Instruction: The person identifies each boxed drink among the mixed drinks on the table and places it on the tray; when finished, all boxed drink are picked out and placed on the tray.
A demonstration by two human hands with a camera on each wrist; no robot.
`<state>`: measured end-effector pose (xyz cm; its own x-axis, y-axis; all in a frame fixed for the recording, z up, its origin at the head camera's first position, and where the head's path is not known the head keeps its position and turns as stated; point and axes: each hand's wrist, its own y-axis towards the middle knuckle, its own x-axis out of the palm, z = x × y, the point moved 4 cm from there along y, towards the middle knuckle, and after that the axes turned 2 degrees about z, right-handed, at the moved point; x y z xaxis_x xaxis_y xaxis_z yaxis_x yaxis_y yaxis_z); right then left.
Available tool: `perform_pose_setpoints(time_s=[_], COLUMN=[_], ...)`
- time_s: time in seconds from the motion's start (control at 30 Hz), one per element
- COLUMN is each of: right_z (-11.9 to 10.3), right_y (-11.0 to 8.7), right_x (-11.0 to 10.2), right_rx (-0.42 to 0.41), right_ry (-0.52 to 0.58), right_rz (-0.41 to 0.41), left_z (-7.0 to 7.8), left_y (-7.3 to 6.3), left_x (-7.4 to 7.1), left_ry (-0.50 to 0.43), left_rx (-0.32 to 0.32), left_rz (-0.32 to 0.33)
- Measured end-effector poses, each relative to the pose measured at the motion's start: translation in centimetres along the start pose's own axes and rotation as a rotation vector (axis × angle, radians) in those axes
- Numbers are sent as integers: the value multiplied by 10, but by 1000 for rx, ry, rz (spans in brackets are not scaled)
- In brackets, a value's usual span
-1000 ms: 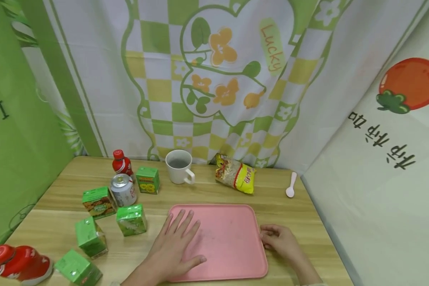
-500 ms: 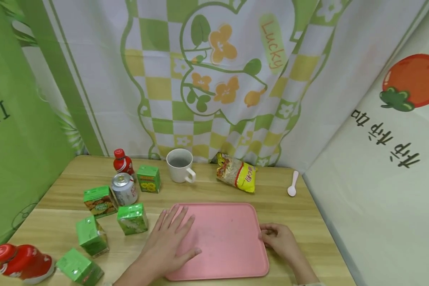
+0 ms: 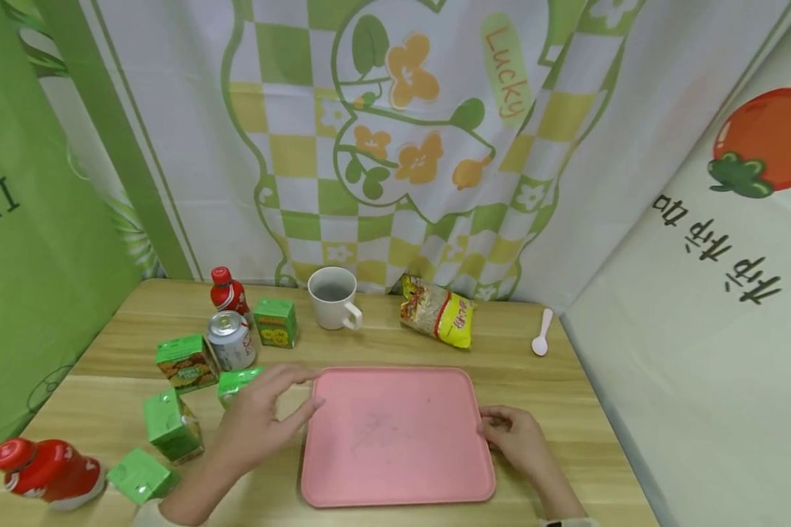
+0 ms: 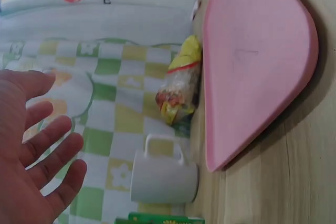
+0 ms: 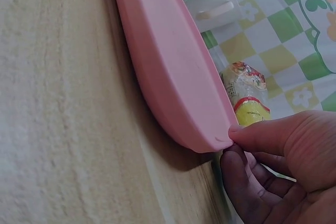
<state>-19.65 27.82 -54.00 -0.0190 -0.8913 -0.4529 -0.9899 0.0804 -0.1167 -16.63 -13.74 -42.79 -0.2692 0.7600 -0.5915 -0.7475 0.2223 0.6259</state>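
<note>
A pink rectangular tray (image 3: 398,439) lies on the wooden table with nothing on it. My right hand (image 3: 517,443) pinches its right edge; in the right wrist view the thumb (image 5: 262,136) is on top of the rim and the fingers are curled below. My left hand (image 3: 260,417) hovers beside the tray's left edge, thumb and forefinger pointing toward the far left corner. The left wrist view shows this left hand (image 4: 39,150) with fingers spread and holding nothing, apart from the tray. It partly covers a small green carton (image 3: 234,384) in the head view.
To the left stand several green cartons (image 3: 187,364), a silver can (image 3: 232,342) and two red bottles (image 3: 56,472). Behind the tray are a white mug (image 3: 332,304), a yellow-ended food bag (image 3: 438,312) and a pink spoon (image 3: 542,333). Curtains border the table's back and sides.
My left hand has come off the tray's surface and moved left, its fingers drawing closer together. The right hand keeps its hold on the right edge. The view has tilted slightly.
</note>
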Motion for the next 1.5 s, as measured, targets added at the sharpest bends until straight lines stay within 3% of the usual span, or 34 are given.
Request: perform_pose_setpoints(time_s=[0.13,0.3,0.53,0.8,1.0,1.5], right_z=[0,-2,-3,-2,-1,1], right_y=[0,2,3,4,3,1], right_x=[-1,-3,-3,-2,-1,-1], right_rx=[5,-4,-1,-2,5,28], right_ry=[22,6,16,16,19,7], right_rz=[1,5,-6,-12,-13,-9], left_z=[-17,-40,-58,-67,-76,-78], left_y=[1,2,-4,-4,-6,-8], left_x=[-19,-41,-53,-58,-53,-46], left_ry=[-46,16,33,43,83,143], left_rx=[-108,-247,-352,-385,-401,-406], left_rz=[2,3,-46,-168,-282,-345])
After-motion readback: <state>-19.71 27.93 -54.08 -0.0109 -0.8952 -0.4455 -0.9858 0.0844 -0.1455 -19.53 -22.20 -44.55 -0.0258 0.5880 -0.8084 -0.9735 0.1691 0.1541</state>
